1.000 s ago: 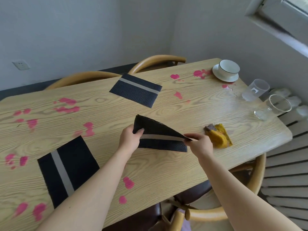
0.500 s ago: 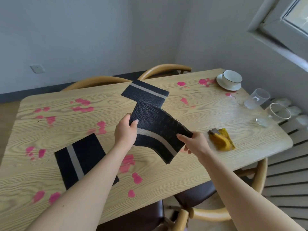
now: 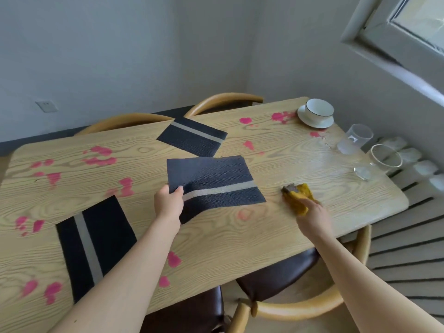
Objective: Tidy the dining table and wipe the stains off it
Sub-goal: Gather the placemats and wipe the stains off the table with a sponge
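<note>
Dining table (image 3: 216, 243) viewed from its near side. Centre of frame: the left hand (image 3: 168, 203) pinches the left edge of a dark, pale-striped mat (image 3: 216, 181), thumb on top, and holds that side raised off the wood. Right of centre: the right hand (image 3: 312, 216) reaches onto a yellow cloth (image 3: 296, 197) lying on the table. Its fingers touch the cloth, but whether they grasp it cannot be told. Pink stains (image 3: 101, 156) dot the left half, the near edge and the far right. A second mat (image 3: 96, 241) lies flat at lower left, and a third (image 3: 192, 138) at upper centre. Upper right: a cup (image 3: 318, 109) on a saucer (image 3: 314, 122), and two glasses (image 3: 355, 139).
</note>
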